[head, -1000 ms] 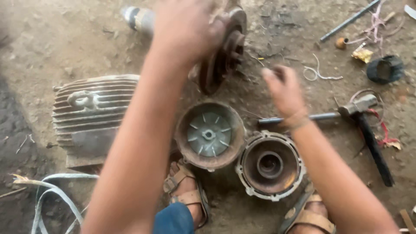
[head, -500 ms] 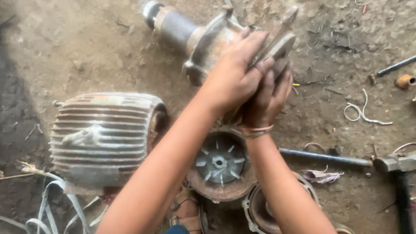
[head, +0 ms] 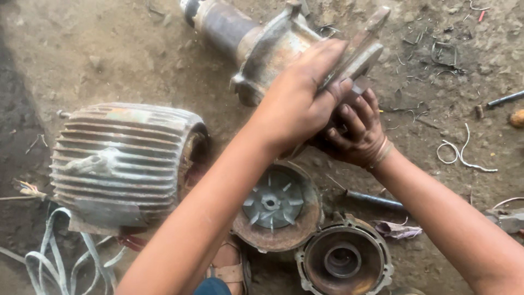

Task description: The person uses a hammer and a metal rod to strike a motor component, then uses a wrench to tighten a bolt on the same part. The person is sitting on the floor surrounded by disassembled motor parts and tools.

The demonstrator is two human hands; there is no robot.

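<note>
Both hands were on the motor's rotor assembly (head: 262,49), which lay on the dirt floor (head: 109,54) just above the finned motor housing (head: 123,161); the left hand (head: 297,104) was clamped over the end bracket's flange, the right hand (head: 357,131) curled tight underneath it. My worry was those right fingers (head: 349,117): had the heavy bracket slipped or come free suddenly, they sat right in the pinch gap, and the greasy metal could have dropped onto the fan cover (head: 275,205) below.

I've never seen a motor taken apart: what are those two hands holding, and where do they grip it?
Both hold the rotor assembly by its end plate: the left hand over the plate's rim, the right hand cupped beneath it.
</note>
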